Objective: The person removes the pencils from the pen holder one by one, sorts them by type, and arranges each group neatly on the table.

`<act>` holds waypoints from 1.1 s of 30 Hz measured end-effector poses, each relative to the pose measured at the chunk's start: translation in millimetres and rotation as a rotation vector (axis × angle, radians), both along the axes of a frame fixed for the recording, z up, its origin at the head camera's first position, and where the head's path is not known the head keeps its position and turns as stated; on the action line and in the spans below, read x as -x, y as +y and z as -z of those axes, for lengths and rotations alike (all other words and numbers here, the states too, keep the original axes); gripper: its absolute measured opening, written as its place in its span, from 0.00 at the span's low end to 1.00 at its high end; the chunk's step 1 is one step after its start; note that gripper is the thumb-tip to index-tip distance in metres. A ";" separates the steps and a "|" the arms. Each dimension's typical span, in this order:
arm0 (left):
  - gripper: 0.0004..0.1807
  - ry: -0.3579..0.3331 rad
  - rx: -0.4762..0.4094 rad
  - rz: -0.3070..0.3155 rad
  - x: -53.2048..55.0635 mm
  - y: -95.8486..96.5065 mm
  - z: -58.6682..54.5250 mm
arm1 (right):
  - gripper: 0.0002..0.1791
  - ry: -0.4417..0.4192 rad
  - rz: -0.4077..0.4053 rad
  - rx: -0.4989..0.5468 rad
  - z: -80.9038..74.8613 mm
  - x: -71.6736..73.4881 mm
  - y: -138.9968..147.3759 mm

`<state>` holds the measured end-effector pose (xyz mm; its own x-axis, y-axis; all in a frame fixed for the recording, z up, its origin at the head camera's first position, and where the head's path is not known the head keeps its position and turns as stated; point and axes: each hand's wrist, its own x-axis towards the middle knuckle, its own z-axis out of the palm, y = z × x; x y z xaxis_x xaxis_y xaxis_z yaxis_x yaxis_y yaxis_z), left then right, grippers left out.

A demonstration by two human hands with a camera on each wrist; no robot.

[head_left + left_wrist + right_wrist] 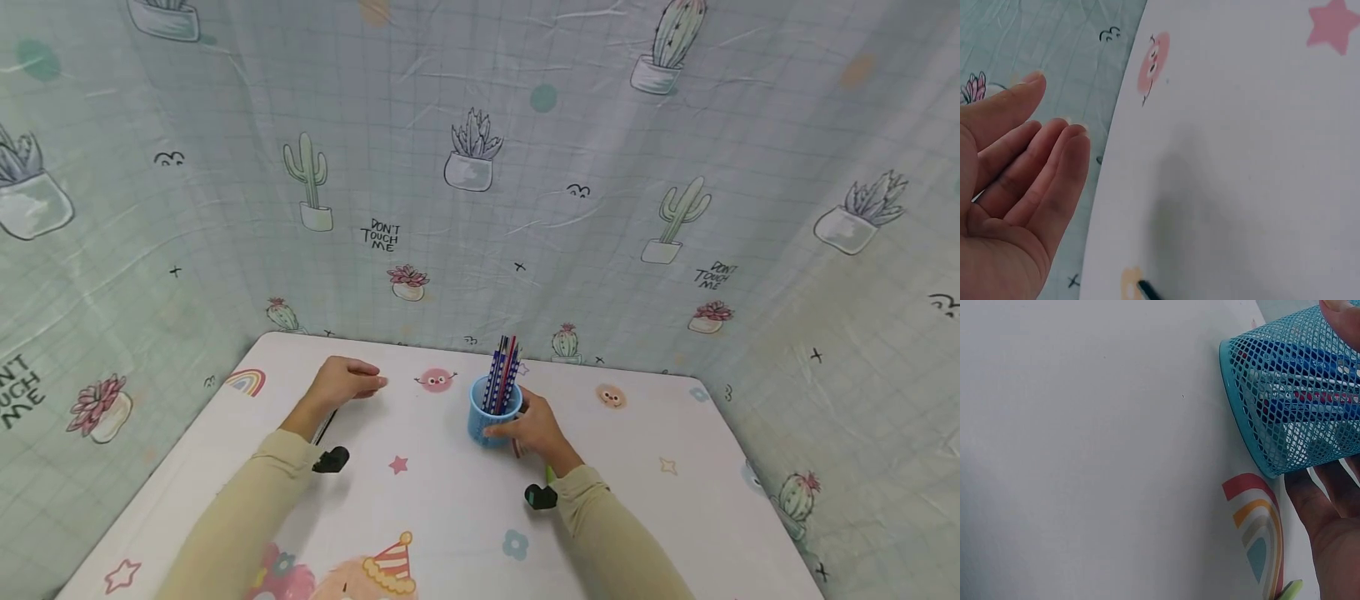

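While a creased, cactus-printed sheet hangs beyond both hands, a smooth white counter with flat printed shapes spreads beneath them. The left hand is relaxed above the counter, thumb apart from gently bent fingers, holding nothing. The right hand grips a round cup of blue open mesh, thumb on its near side, other fingers curled behind. Rising from the cup, above that thumb, slender straight pencils, some blue with white dots, lean slightly. A thin dark stick shows beside the left wrist; a small green object lies near the right hand's heel.
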<state>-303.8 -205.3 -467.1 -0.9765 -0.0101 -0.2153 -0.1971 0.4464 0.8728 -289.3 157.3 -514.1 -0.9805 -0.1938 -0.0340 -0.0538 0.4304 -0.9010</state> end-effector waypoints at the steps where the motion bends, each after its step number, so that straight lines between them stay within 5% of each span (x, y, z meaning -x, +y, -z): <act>1: 0.28 0.007 -0.023 0.019 0.2 5.3 -0.3 | 0.50 0.005 -0.003 0.002 0.1 -0.2 0.1; 11: 0.27 0.143 -0.161 0.123 -1.7 65.9 -0.2 | 0.51 -0.006 0.014 -0.002 1.7 1.2 -0.9; 19: 0.37 0.146 -0.307 0.226 -7.6 114.0 8.6 | 0.52 0.000 0.019 -0.027 -0.7 1.9 -1.7; 25: 0.48 0.181 -0.362 0.317 -13.2 136.2 14.9 | 0.50 0.018 0.005 -0.007 -0.9 4.0 -0.6; 33: 0.54 0.164 -0.378 0.329 -16.4 150.9 27.7 | 0.49 0.019 -0.010 0.007 1.4 4.9 0.3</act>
<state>-287.4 -54.4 -494.8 -0.9362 0.3512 0.0111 0.0530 0.1100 0.9925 -294.2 157.7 -515.5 -0.9789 -0.2040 -0.0139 -0.0753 0.4232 -0.9029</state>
